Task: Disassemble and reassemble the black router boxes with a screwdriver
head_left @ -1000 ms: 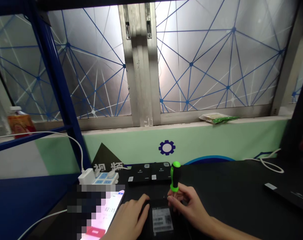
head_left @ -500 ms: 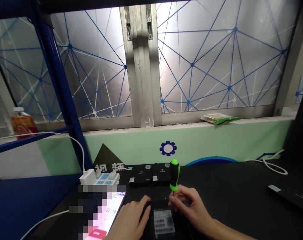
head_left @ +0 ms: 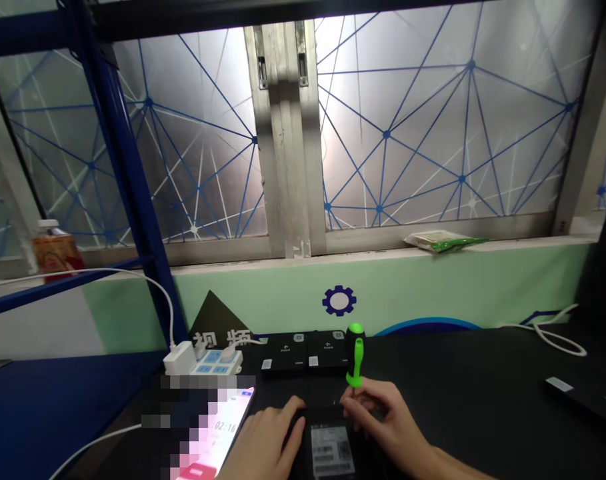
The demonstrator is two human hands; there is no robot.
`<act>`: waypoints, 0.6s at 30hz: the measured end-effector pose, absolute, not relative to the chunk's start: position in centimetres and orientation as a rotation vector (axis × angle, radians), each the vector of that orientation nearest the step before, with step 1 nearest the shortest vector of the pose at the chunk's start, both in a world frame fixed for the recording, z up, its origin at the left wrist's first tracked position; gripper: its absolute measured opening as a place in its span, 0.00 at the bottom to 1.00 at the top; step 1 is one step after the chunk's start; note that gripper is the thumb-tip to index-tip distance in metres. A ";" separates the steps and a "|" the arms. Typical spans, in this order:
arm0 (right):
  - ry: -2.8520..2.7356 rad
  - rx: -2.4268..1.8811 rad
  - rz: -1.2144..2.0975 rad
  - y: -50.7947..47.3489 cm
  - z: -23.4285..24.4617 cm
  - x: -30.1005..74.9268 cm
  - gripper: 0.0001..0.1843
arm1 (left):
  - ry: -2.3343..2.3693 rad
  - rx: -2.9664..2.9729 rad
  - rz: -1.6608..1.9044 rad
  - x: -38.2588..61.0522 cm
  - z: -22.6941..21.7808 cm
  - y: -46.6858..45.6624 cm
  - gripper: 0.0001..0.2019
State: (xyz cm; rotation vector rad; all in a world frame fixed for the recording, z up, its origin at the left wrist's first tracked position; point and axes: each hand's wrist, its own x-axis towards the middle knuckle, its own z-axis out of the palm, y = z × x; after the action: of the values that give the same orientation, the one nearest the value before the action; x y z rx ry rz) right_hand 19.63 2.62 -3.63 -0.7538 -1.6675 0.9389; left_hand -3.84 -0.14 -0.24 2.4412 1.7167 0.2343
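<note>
A flat black box (head_left: pixel 357 460) with a white printed label (head_left: pixel 331 450) lies on the dark table in front of me. My left hand (head_left: pixel 270 433) holds it along its left side, thumb and forefinger pressed at the edge. Over the box's far right corner stands a screwdriver (head_left: pixel 355 357) with a black and green handle, nearly upright. The fingers of my right hand (head_left: pixel 383 417) pinch its shaft just below the handle. The tip is hidden behind those fingers.
Two similar black boxes (head_left: pixel 284 353) sit side by side behind. To the left are a lit phone (head_left: pixel 227 423), partly pixelated, and a white power strip (head_left: pixel 217 360) with cables. Another black device (head_left: pixel 585 400) lies at the right, near a loose white cable (head_left: pixel 557 333).
The screwdriver handle has turned, so a green strip now faces me. Both hands keep their places on the box and shaft, while the whole view has shifted slightly.
</note>
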 end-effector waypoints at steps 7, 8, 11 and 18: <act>-1.559 -0.773 1.003 2.7 -3.5 19.6 0.18 | 1.698 2.447 0.259 -4.0 -0.4 0.0 0.19; -1.555 -0.771 1.004 2.7 -3.5 19.6 0.18 | 1.700 2.447 0.255 -4.0 -0.5 0.0 0.19; -1.562 -0.779 1.003 2.6 -3.4 19.6 0.19 | 1.703 2.453 0.254 -4.0 -0.5 0.1 0.19; -1.642 -0.780 0.964 2.5 -3.3 19.7 0.17 | 1.712 2.475 0.253 -3.9 -0.5 -0.1 0.19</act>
State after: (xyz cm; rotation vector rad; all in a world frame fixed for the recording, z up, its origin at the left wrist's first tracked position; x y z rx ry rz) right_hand 19.67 2.46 -3.34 -0.7798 -1.6422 0.9641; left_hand -3.95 -0.07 -0.49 2.4747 1.7119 0.2534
